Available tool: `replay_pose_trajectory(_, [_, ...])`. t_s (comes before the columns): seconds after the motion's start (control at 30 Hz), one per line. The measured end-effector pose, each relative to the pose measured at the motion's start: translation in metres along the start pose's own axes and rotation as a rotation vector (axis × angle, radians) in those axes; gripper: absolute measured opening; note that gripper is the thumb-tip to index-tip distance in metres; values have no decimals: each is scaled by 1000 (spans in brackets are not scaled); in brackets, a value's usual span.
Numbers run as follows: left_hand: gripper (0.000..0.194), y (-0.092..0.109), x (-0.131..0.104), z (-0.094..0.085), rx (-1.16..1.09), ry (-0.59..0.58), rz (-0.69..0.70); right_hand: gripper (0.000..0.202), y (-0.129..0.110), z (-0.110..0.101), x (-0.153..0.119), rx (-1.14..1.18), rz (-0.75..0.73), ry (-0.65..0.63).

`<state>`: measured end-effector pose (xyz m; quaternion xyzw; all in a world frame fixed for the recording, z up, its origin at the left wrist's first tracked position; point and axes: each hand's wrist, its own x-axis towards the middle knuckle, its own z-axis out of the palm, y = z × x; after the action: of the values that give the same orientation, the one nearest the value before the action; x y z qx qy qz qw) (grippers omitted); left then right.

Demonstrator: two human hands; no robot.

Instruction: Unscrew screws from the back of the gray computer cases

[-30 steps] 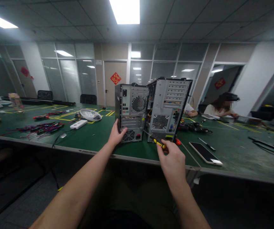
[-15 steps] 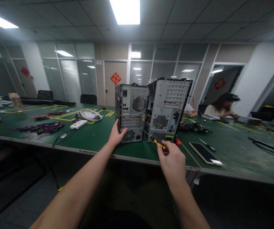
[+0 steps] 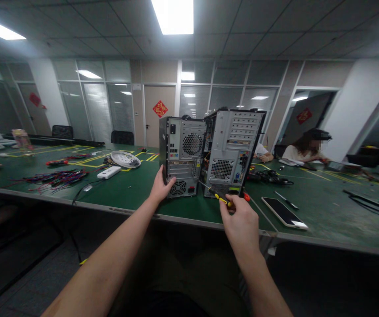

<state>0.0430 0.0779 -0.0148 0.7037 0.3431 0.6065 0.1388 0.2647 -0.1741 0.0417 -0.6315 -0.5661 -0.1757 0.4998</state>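
Note:
Two desktop computer towers stand upright side by side, their backs turned to me. My left hand [image 3: 161,186] grips the lower left edge of the left computer tower [image 3: 183,127], with the thumb on the back panel and the fingers around the side. Between the fingers of my right hand [image 3: 240,216] is a black and yellow screwdriver [image 3: 214,193], held by the handle end. Its thin shaft points left and up across the lower corner of the right computer tower [image 3: 224,136], towards the left tower. Whether the tip touches a screw is too small to tell.
A phone [image 3: 284,212] and a slim pen-like tool [image 3: 286,200] lie right of the towers, with black cables [image 3: 270,177] behind. On the left are bundled wires [image 3: 57,178], a white power strip [image 3: 109,172] and a white basket [image 3: 125,159]. A co-worker [image 3: 305,147] sits at right.
My right hand has shifted slightly right with the screwdriver. My left hand and both towers have stayed where they were.

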Motion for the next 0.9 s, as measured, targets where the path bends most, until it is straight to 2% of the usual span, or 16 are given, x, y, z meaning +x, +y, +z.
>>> replay_pose_trajectory(0.4, [91, 4, -1, -2, 8, -11, -29, 25, 9, -5, 8, 3, 129, -60])
replay_pose_trajectory(0.7, [93, 4, -1, -3, 13, -14, -33, 23, 11, -4, 7, -11, 118, -56])
replay_pose_trajectory(0.9, [92, 3, -1, -2, 12, -13, -24, 14, 12, -5, 8, -111, 148, -109])
